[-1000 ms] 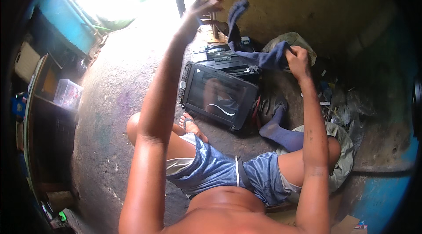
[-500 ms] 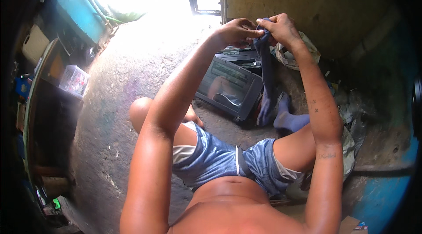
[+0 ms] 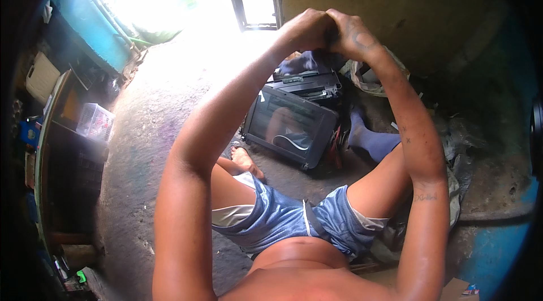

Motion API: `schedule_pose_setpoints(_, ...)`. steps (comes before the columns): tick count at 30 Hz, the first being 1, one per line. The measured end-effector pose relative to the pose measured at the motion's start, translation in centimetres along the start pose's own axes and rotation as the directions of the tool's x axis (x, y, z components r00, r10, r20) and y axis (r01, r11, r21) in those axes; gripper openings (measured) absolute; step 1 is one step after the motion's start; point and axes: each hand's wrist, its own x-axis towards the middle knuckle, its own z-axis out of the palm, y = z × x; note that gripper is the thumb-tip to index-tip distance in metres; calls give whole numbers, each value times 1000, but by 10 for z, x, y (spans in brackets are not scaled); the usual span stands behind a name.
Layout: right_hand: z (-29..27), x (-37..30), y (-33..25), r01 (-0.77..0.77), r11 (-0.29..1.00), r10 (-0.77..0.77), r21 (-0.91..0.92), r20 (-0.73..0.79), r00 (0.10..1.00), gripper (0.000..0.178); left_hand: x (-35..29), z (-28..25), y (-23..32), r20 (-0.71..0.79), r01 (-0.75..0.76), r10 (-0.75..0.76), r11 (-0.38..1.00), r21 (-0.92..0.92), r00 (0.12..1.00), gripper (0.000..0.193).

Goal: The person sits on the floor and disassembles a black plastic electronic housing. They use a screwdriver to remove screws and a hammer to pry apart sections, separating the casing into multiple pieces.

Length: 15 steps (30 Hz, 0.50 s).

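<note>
My left hand (image 3: 308,28) and my right hand (image 3: 352,35) are raised together in front of me, fingers curled inward and knuckles touching. Both are closed on a dark blue sock (image 3: 305,62), whose cloth shows below my left hand and darkly between the hands. Most of what the fingers grip is hidden. A matching blue sock (image 3: 370,138) is on my right foot. My left foot (image 3: 246,161) is bare on the floor.
A black printer or scanner with a glass top (image 3: 283,123) lies ahead on the rough floor (image 3: 153,148). Beyond my right hand sits a pale sack (image 3: 373,78). A clear plastic basket (image 3: 95,122) stands on the shelf at left. Crumpled plastic (image 3: 466,143) lies at right.
Both hands have come together and turned their knuckles up. The sock that hung long beside the scanner is now bunched and swung up left, beneath the hands. My left foot has come into fuller view.
</note>
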Motion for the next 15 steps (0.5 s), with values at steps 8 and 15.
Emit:
schedule_pose_setpoints(8,28,20,37,-291,925,322,244,-99,942,34,18,41,-53,236,573,-613,437,-693,754,28)
schedule_pose_setpoints(15,36,7,45,-348,911,281,223,283,917,30,32,93,-53,-139,277,-468,709,-649,873,34)
